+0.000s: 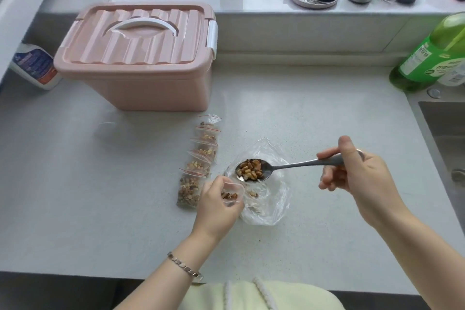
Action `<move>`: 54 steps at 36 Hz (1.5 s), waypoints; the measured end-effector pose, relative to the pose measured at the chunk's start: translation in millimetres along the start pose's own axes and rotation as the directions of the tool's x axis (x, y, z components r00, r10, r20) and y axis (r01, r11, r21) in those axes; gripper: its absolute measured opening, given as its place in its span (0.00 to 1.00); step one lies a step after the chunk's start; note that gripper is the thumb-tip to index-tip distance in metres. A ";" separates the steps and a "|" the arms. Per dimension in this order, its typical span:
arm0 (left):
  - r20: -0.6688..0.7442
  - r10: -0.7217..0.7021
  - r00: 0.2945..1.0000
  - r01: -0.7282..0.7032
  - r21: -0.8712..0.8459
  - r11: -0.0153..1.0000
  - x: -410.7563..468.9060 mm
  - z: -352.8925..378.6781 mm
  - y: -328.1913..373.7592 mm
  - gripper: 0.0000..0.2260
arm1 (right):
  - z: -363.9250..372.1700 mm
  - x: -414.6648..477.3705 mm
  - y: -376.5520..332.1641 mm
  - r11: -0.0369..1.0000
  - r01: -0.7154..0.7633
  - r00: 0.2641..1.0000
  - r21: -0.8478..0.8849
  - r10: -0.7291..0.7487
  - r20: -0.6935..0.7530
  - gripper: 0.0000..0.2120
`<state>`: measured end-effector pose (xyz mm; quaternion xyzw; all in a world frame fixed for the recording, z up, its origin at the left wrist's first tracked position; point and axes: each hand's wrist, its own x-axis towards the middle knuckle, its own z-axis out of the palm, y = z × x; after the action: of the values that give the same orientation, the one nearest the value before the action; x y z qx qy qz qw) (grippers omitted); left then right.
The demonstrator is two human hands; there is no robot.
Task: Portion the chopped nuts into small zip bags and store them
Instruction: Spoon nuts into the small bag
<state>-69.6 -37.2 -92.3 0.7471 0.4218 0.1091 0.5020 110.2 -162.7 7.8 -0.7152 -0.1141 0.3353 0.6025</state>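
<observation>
Left hand pinching zip bag, loaded spoon just beside

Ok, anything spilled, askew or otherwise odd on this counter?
Nothing stands out. The loaded spoon sits level over the large clear bag, the left hand holds a small zip bag open beside it, and the filled bags lie in a tidy overlapping row. Loose nut bits under the spoon seem to lie inside that bag.
</observation>
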 end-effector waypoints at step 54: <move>0.172 -0.134 0.976 0.179 -0.281 0.943 4.0 3.6 -20.2 0.09 | 19.7 -1.2 116.7 0.967 -0.256 0.966 0.003 0.256 -0.031 0.16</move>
<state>-75.6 -33.8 -112.0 0.6338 0.4200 0.0738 0.6453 69.0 -176.9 -102.3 -0.7296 -0.0115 0.3991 0.5553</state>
